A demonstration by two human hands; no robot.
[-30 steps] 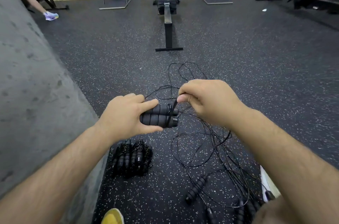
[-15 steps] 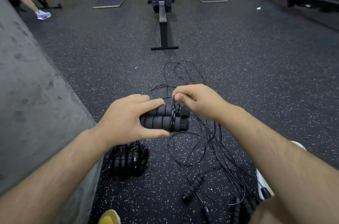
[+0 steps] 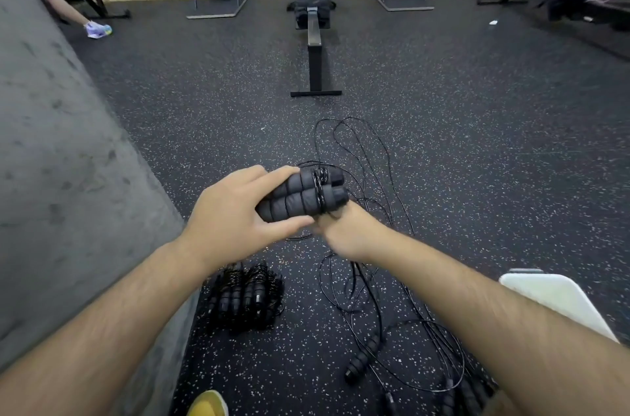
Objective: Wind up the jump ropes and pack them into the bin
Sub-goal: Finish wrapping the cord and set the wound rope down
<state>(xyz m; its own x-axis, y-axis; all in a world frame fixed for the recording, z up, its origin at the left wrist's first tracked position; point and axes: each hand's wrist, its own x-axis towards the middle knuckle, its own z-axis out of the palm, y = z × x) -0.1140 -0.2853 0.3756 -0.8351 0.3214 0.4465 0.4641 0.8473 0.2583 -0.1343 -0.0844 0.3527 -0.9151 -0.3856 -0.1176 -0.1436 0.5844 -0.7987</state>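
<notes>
A: Entry, left hand (image 3: 235, 211)?

B: The two foam handles (image 3: 293, 200) are gripped side by side, held above the floor (image 3: 477, 159). The fingers are curled over the top and the thumb is pressed underneath.

A: Right hand (image 3: 347, 238)?

B: It is placed directly under the free ends of the handles, and its outline is blurred. The fingers are curled, and the cord (image 3: 319, 192) appears to be pinched in them where it comes off the handles. A few turns of cord are seen wrapped round both handles near their ends.

A: Rest of that rope?

B: The slack is laid in loose loops on the floor, ahead of and below the hands.

A: Other ropes?

B: A heap of wound ropes (image 3: 245, 296) is noted on the floor under the left forearm, just beside the concrete block (image 3: 68, 176). A loose handle (image 3: 363, 359) lies amid tangled cord nearer the body.

A: Surroundings?

B: A rowing machine (image 3: 313, 40) is recorded straight ahead. A white panel (image 3: 559, 299) is seen at the right and a yellow shoe (image 3: 208, 405) at the lower edge.
</notes>
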